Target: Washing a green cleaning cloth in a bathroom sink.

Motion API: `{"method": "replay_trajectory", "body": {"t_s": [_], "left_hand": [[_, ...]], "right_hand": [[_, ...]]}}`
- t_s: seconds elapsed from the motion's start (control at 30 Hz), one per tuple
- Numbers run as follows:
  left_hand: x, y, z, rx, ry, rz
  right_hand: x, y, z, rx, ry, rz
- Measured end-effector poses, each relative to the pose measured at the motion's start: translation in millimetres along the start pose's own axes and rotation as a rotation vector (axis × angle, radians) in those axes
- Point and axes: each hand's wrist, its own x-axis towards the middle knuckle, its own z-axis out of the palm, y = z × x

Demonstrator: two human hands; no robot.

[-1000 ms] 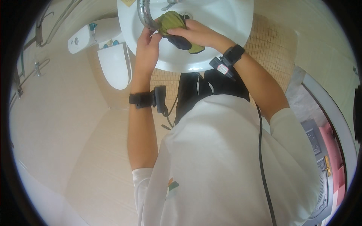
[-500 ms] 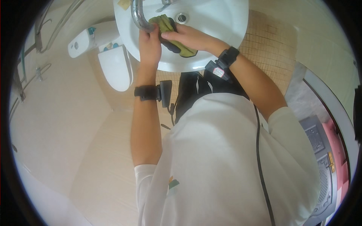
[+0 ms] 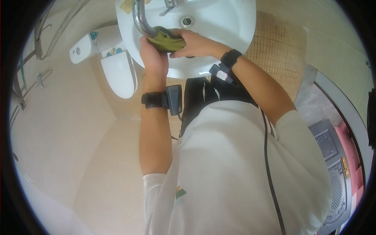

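Note:
Both my hands grip a green cloth (image 3: pixel 166 40) with a dark edge, over the near part of a white sink (image 3: pixel 229 27). My left hand (image 3: pixel 153 56) is closed on its left end, close to the mouth of a curved metal faucet pipe (image 3: pixel 140 19). Fingers of my right hand (image 3: pixel 194 44) pinch the other end, thumb on the near side. Folded together, the cloth makes a compact bundle; its underside is hidden. Beyond the hands lies the round drain (image 3: pixel 187 21), and a metal lever handle (image 3: pixel 170 4) stands at the sink's back.
To the left stands a white toilet (image 3: pixel 119 74) with its lid down. Metal pipes and a rail (image 3: pixel 39 37) run along the left wall. A grey panelled door (image 3: pixel 336 172) is at the lower right. A black cable (image 3: pixel 270 176) hangs down my shirt.
The cloth has gone from hanging loosely between my hands to a tighter folded bundle, now right under the faucet's mouth. My right hand has turned and shifted slightly nearer.

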Motion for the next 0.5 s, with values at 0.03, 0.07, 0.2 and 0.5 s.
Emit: {"method": "replay_trajectory", "body": {"t_s": [0.03, 0.07, 0.2, 0.5], "left_hand": [[0.3, -1.6, -1.1, -0.118, 0.048, -0.050], [0.5, -4.4, -1.6, -0.185, 0.101, -0.067], [3.7, -6.4, -12.2, -0.194, 0.027, -0.110], [2.3, 3.8, -8.7, -0.360, 0.151, -0.140]], "right_hand": [[3.1, 6.8, 2.4, 0.001, -0.001, -0.014], [5.2, 13.8, 4.7, 0.000, 0.000, -0.012], [13.9, 29.3, 3.1, 0.016, -0.006, -0.183], [14.0, 1.3, -10.7, 0.102, -0.199, 0.029]]}}
